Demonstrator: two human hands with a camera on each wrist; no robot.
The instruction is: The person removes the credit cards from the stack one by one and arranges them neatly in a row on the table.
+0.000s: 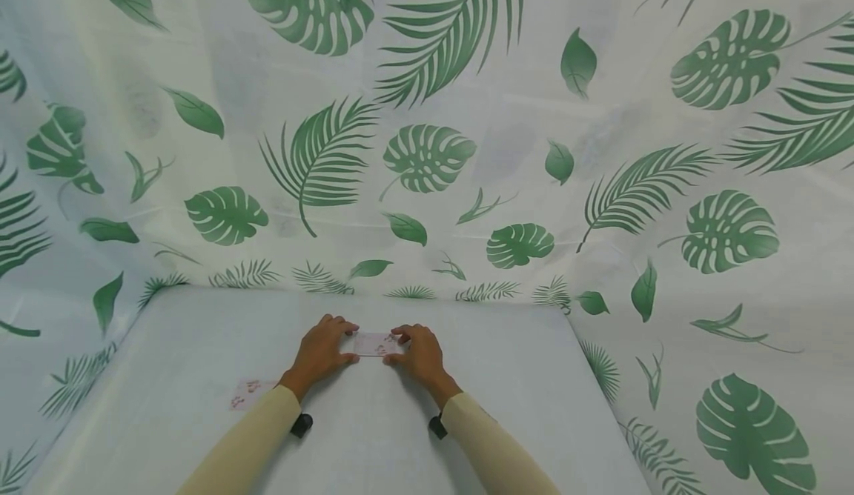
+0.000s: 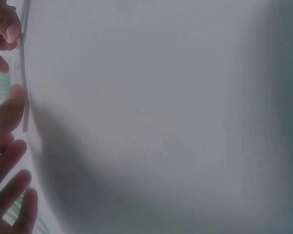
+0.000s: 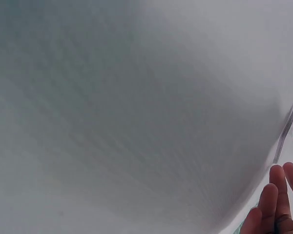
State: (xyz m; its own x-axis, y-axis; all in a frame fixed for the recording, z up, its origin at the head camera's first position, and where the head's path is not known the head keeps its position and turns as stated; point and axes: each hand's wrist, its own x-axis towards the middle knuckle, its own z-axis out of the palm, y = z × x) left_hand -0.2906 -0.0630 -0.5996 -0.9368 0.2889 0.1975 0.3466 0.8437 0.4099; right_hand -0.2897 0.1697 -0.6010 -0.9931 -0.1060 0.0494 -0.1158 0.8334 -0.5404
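While our left hand (image 1: 320,354) pinches one end of a pinkish card (image 1: 372,344), our right hand (image 1: 422,358) pinches the other. Second card (image 1: 248,393) kinda peeks out beside our left sleeve (image 1: 250,439).

Flat rectangular piece (image 1: 368,344): pale pink, reddish print toward right end; long sides crosswise, positioned between left hand (image 1: 323,351) and right hand (image 1: 422,354).

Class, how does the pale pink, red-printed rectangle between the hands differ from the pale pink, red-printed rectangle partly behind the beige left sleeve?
The left hand and right hand grip the held rectangle by its ends; neither touches the other rectangle, which lies on the white surface. The held rectangle is farther forward, the other rectangle nearer. Both are pale pink with red print.
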